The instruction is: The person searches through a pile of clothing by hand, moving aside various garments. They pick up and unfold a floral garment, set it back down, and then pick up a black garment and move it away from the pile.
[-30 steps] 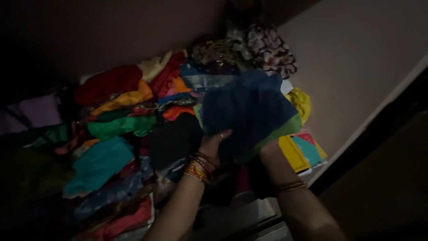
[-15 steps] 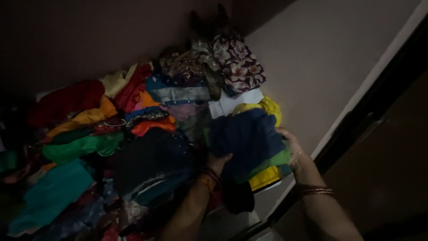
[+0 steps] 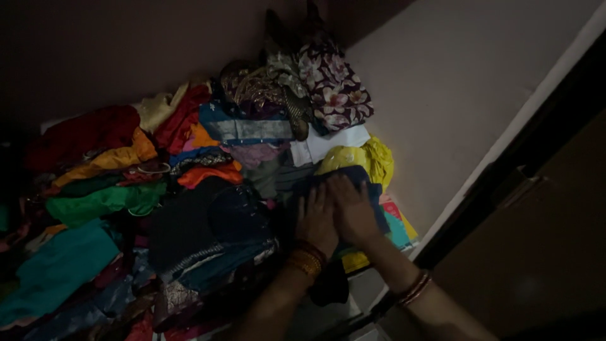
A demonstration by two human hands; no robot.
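- Grip: left hand (image 3: 317,218) and right hand (image 3: 355,211) both flat, fingers spread, palms pressed down side by side on a folded dark blue cloth (image 3: 375,192); nothing pinched.
- Blue cloth lies on top of a stack at the right end of the shelf, near the pale side wall (image 3: 454,95).
- Just under it: green and yellow folded fabrics (image 3: 404,230).
- Crumpled yellow garment (image 3: 372,158) touches its far edge.
- Floral maroon-and-white cloth (image 3: 334,88) farther back.
- Heap of mixed coloured clothes (image 3: 126,189) to the left.
- Bangles on both wrists.
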